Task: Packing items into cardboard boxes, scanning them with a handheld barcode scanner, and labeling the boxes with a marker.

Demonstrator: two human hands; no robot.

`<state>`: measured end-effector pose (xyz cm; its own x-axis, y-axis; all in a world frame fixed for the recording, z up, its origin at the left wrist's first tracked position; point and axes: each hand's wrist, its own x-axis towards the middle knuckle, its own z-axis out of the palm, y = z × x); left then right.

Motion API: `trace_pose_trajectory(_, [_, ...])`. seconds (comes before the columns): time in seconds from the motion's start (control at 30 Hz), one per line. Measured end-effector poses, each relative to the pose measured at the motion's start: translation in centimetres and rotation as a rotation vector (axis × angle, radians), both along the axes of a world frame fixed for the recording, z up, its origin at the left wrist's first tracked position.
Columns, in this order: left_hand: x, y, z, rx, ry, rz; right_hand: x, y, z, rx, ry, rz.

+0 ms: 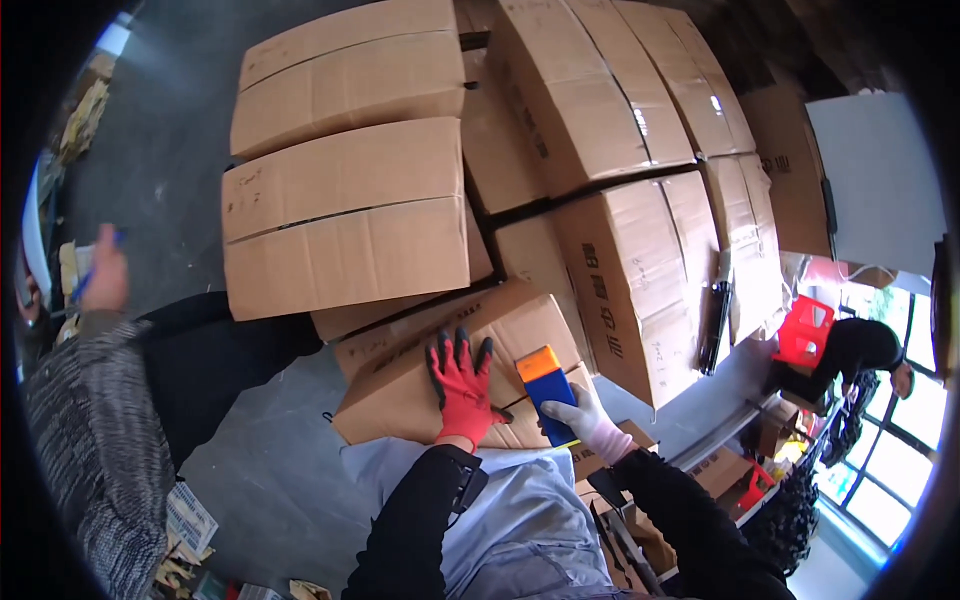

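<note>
My left hand [463, 388], in a red glove with black fingertips, lies flat with its fingers spread on top of a closed cardboard box [395, 405]. That box sits tilted right in front of my body. In a white glove, my right hand [585, 420] grips a narrow blue and orange box [545, 385] by its side. Its orange end points away from me, above the right part of the cardboard box. What the narrow box contains cannot be seen.
Large cardboard boxes [345, 235] are stacked just beyond my hands, with taller ones [640, 290] to the right. A person's sleeved arm [120, 390] reaches in at the left. Another person [850, 355] bends near a red chair [803, 332] at far right.
</note>
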<state>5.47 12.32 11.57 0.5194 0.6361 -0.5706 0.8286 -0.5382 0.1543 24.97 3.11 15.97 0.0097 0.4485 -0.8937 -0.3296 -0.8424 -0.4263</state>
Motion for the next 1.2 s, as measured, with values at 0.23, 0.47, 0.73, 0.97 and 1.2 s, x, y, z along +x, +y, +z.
trace_pose_trajectory(0.23, [0.3,0.0,0.0,-0.021,0.011,-0.016,0.0,-0.5,0.2,0.055,0.069,0.0])
trace_pose_trajectory(0.47, [0.0,-0.2,0.3,0.012,-0.008,0.007,-1.4,-2.6,-0.7,0.082,-0.116,0.172])
trace_pose_trajectory(0.73, [-1.3,-0.9,-0.9,-0.046,-0.225,-0.102,-1.4,-2.9,-1.0,0.051,-0.228,0.238])
trace_pose_trajectory(0.97, [-3.4,-3.8,-1.6,-0.06,-0.33,-0.192,-0.9,-3.1,1.7,0.03,-0.079,0.152])
trace_pose_trajectory(1.2, [-7.2,-2.4,0.1,-0.62,-0.891,0.463,-2.5,-5.0,5.3,0.239,-0.046,0.352])
